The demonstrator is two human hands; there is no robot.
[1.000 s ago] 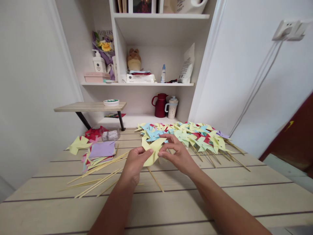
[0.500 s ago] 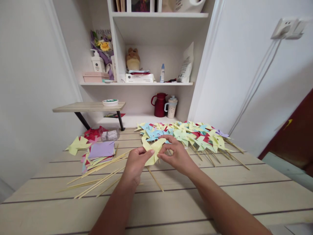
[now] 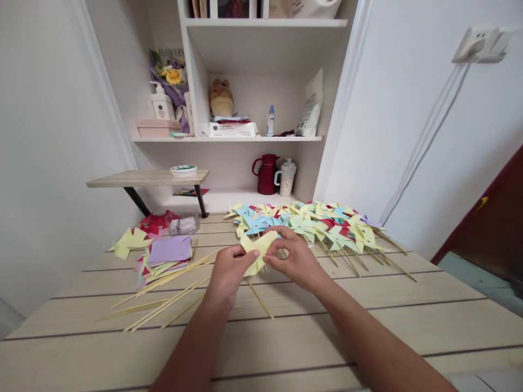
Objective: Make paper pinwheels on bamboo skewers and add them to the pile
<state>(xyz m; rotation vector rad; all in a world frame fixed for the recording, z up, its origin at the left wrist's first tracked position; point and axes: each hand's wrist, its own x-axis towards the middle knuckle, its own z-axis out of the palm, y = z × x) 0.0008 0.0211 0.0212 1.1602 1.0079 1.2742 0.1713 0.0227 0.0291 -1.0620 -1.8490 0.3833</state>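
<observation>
Between both hands is a yellow paper pinwheel [image 3: 258, 251], its blades folded in toward the middle. My left hand [image 3: 232, 269] pinches it from the left, with the thumb pressed near its centre. My right hand [image 3: 292, 255] grips its right side between thumb and forefinger, the other fingers curled. A thin wooden stick [image 3: 260, 298] slants out below the pinwheel toward me; whether it is joined to the paper is hidden. Behind my hands lies a pile of finished-looking pinwheels [image 3: 302, 224] in yellow, blue, green and red, with sticks attached.
Left of my hands are loose wooden sticks [image 3: 153, 313], a stack of coloured paper squares [image 3: 169, 250], a yellow paper pinwheel shape [image 3: 131, 242] and a clear box [image 3: 183, 225]. A small raised shelf [image 3: 147, 178] stands behind them. A red jug [image 3: 267, 175] and a cup [image 3: 287, 178] are farther back.
Both hands hold the same pinch on the yellow pinwheel, with barely any movement. The camera view has shifted slightly.
</observation>
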